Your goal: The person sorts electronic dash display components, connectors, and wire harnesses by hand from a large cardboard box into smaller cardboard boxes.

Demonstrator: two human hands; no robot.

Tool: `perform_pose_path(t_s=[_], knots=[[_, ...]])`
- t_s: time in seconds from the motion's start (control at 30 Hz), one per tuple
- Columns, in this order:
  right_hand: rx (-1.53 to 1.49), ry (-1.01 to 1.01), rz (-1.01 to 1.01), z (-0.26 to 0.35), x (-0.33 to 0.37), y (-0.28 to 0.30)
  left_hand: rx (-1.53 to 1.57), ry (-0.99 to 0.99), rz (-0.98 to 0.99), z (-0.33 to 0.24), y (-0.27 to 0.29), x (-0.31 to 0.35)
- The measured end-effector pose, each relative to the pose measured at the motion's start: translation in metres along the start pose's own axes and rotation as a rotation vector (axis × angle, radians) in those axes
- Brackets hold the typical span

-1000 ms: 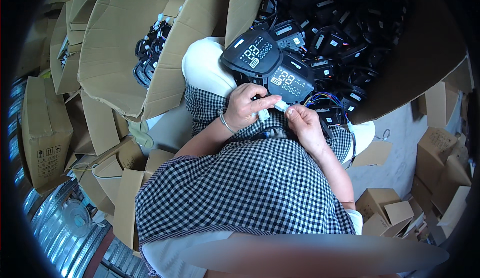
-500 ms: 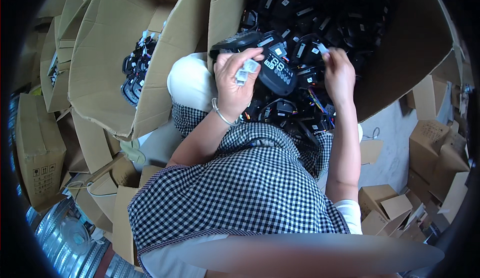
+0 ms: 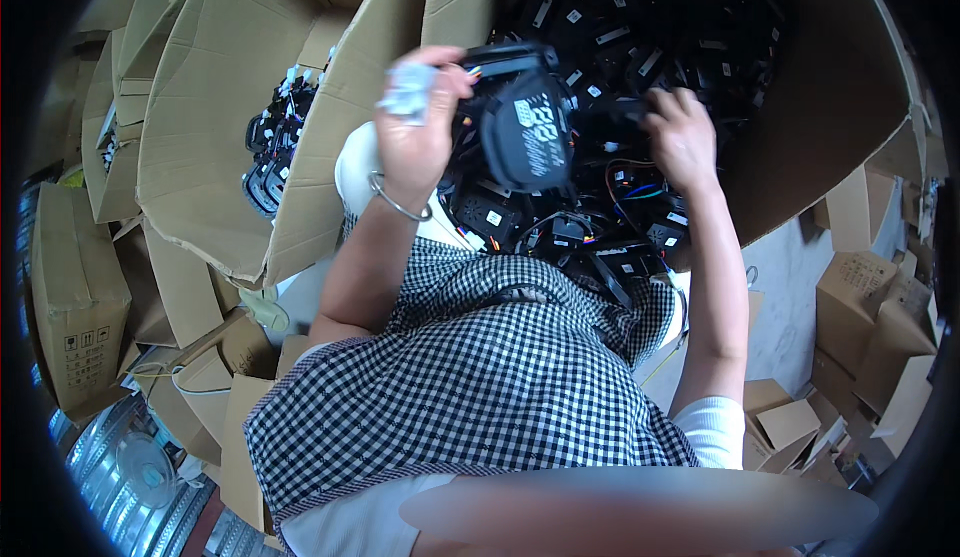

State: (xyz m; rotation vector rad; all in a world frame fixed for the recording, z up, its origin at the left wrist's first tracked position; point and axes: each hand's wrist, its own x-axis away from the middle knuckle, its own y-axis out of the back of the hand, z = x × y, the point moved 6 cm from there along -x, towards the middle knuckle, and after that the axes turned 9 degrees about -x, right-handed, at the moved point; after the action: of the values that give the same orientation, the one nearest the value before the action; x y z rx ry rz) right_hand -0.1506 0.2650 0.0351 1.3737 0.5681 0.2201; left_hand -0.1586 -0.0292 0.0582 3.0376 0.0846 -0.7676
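My left hand (image 3: 418, 142) is closed on a bunch of white plug connectors (image 3: 408, 92), blurred by motion. Beside its fingers hangs a black display unit (image 3: 530, 137) with light digits on its face; another black unit (image 3: 505, 57) shows above it. My right hand (image 3: 684, 142) is over the pile, its fingers curled at a dark, smeared shape whose kind I cannot make out. Below both hands, many black display units (image 3: 495, 215) with coloured wires (image 3: 640, 194) fill a large cardboard box (image 3: 845, 107).
To the left stands another open carton (image 3: 215, 127) with black units and white plugs (image 3: 280, 142) inside. A closed carton (image 3: 80, 297) is at far left, shiny metallic rolls (image 3: 140, 467) at lower left. Opened cartons (image 3: 860, 307) crowd the right side. A checked apron (image 3: 480, 377) covers my lap.
My left hand has moved left and slightly up with the connectors, and the display unit has swung left and turned. My right hand has shifted slightly; the white piece at its fingertips no longer shows.
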Motion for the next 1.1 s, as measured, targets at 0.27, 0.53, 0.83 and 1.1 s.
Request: perform_pose_path(t_s=[0.27, 0.53, 0.83, 1.1], knots=[[-0.812, -0.608, -1.008, -0.015, 0.066, 0.081, -0.038, 0.294, 0.199, -0.021, -0.031, 0.013], [-1.622, -0.694, -1.076, 0.042, 0.037, 0.011, 0.150, 0.024, 0.291, -0.025, -0.043, 0.050], [-2.073, -0.890, -0.633, 0.100, 0.005, -0.087, 0.303, -0.039, 0.296, -0.046, -0.047, 0.047], [-1.961, -1.316, -0.522, 0.090, 0.040, -0.077, -0.371, -0.321, 0.837, -0.043, -0.079, 0.054]])
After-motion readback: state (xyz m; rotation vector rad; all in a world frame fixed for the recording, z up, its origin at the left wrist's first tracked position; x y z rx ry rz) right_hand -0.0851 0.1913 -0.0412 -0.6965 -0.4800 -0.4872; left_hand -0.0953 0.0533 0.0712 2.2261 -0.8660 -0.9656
